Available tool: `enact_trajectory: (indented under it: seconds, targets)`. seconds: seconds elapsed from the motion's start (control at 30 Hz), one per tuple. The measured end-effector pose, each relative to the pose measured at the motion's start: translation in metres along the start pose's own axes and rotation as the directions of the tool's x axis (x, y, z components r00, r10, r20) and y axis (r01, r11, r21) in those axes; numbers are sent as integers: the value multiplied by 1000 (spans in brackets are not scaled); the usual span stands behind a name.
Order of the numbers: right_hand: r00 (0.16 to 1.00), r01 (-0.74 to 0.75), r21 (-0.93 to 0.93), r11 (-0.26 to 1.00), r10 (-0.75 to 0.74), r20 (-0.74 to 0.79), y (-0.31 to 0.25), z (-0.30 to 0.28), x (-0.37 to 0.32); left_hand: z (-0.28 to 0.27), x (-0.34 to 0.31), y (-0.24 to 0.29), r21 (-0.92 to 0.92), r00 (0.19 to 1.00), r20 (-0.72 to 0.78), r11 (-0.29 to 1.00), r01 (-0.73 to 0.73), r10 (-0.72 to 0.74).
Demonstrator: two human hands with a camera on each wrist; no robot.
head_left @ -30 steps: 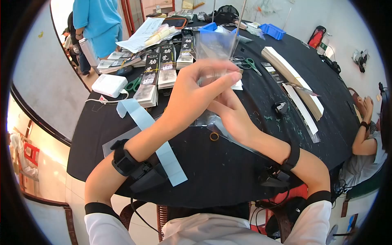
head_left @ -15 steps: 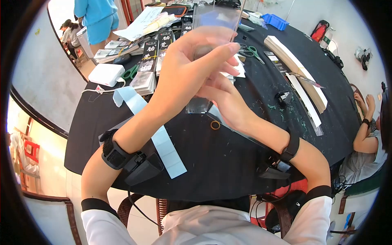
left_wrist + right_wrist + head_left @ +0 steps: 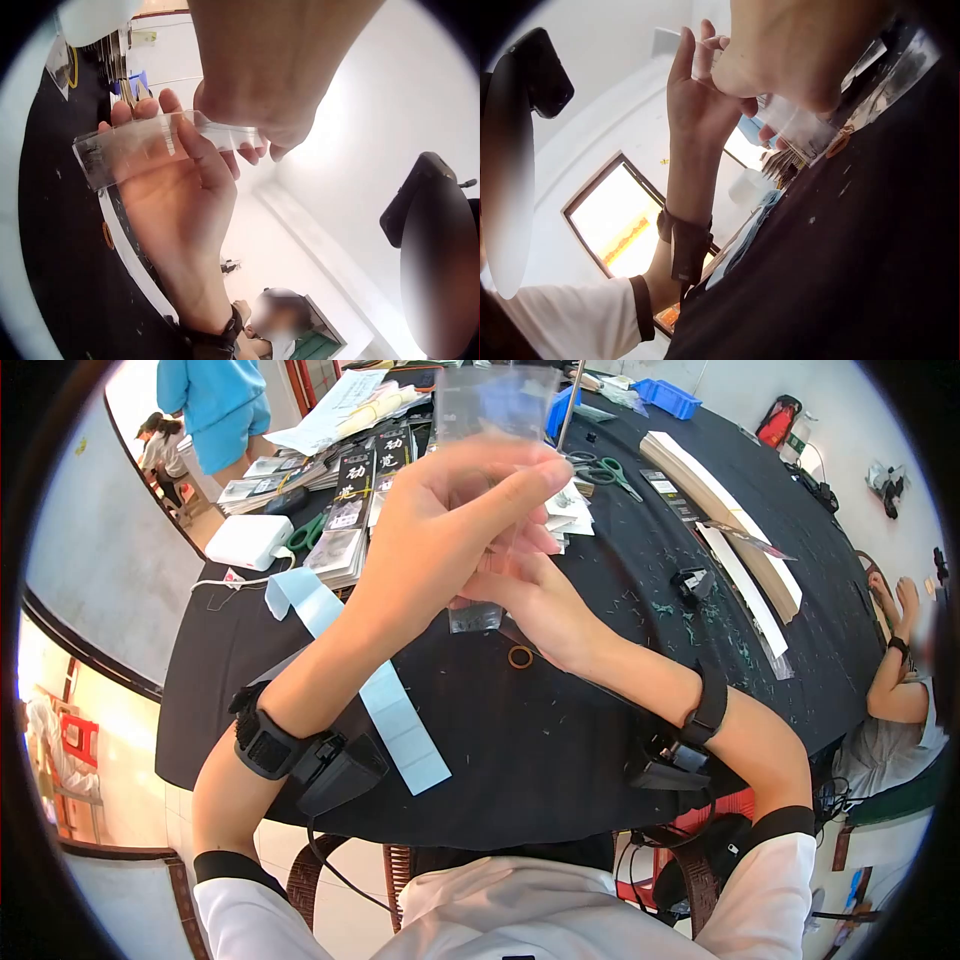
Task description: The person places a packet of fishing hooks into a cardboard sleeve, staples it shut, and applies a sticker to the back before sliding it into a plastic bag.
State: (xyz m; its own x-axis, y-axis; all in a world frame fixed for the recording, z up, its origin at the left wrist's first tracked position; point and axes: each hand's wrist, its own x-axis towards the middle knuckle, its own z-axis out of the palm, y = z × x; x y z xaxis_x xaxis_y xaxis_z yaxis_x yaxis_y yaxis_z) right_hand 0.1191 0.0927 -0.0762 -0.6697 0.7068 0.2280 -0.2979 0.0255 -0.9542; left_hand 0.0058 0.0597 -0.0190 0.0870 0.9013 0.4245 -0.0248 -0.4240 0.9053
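A long, flat clear plastic sleeve (image 3: 142, 154) is held up between both hands over the table. The left hand (image 3: 425, 545) pinches its upper part, thumb and fingers drawn together; in the head view the sleeve's top sticks out beyond that hand. Lower down, the right hand (image 3: 550, 610) holds the sleeve, and the left wrist view shows its thumb (image 3: 199, 146) laid across the front with fingers behind. The sleeve's lower end hangs out below the hands. In the right wrist view the left hand (image 3: 701, 109) partly hides behind the right hand (image 3: 795, 52).
Near the hands lie a brown rubber band (image 3: 520, 657) and a pale blue strip (image 3: 405, 725). Black-topped packs (image 3: 352, 500), a white box (image 3: 248, 541) and papers stand at left. Green-handled scissors (image 3: 605, 472), long white card strips (image 3: 725, 510) and a small black object (image 3: 690, 585) lie right.
Both hands have risen with the sleeve and shifted left in the head view. More of the sleeve now shows above and below the hands. The whole scene has shifted slightly.
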Motion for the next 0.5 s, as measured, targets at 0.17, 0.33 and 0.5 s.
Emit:
enact_trajectory:
  seconds: [0.17,0.33,0.5]
  targets:
    - [999,39,21,999,-39,-8,-1,3,-4,-3,1,-6,-29,996,87,999,12,-9]
    - [999,37,65,997,-35,-24,-1,4,-5,1,0,-3,-41,997,73,999,26,-23]
    - [999,-13,97,995,10,32,-1,2,-2,-4,4,-5,-55,997,65,997,47,-44]
